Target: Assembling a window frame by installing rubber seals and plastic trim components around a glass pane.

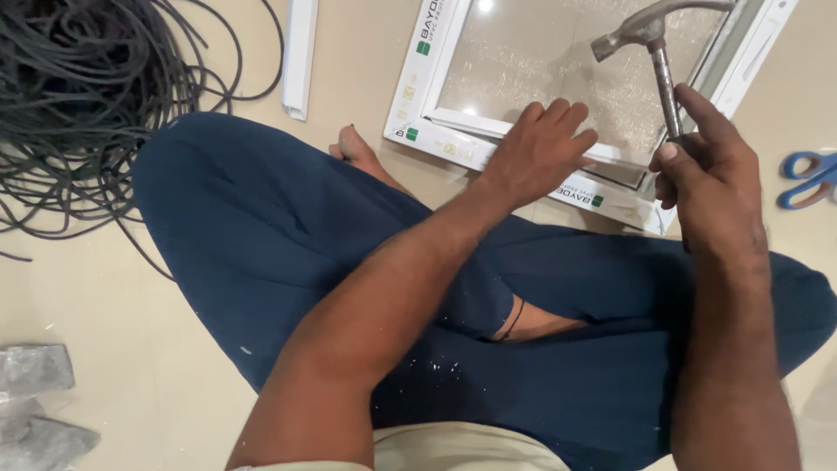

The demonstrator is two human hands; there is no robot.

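- Hammer (654,61): a metal claw hammer with a steel shaft, held head-up above the right corner of the window frame. The head points left, the claw right.
- Right hand (711,187): closed around the lower part of the hammer shaft, thumb and forefinger extended up along it. The hand is raised off the floor, over the right knee.
- Left hand (540,148): open, palm down, fingers spread and pressed flat on the near rail of the window frame. It grips nothing.
- Window frame (453,144): a white plastic profile frame with green markings on its protective film, lying flat on the floor directly ahead of the person's crossed legs. Its near rail runs diagonally from the left down to the right corner beneath the hammer.
- Glass pane (523,61): a frosted, textured pane seated inside the frame, reflecting ceiling lights.
- Legs (288,227): crossed, in dark blue trousers speckled with white dust; one bare foot (353,144) shows just beside the left corner of the frame.
- White profile strip (299,57): a loose length lying on the floor to the left of the frame, apart from it.
- Black rubber gasket cord (78,105): a large tangled coil on the floor at the far left.
- Scissors (811,179): blue-handled, on the floor at the right edge of view.
- Grey wrapped objects (35,401): on the floor at the lower left; their kind cannot be told.
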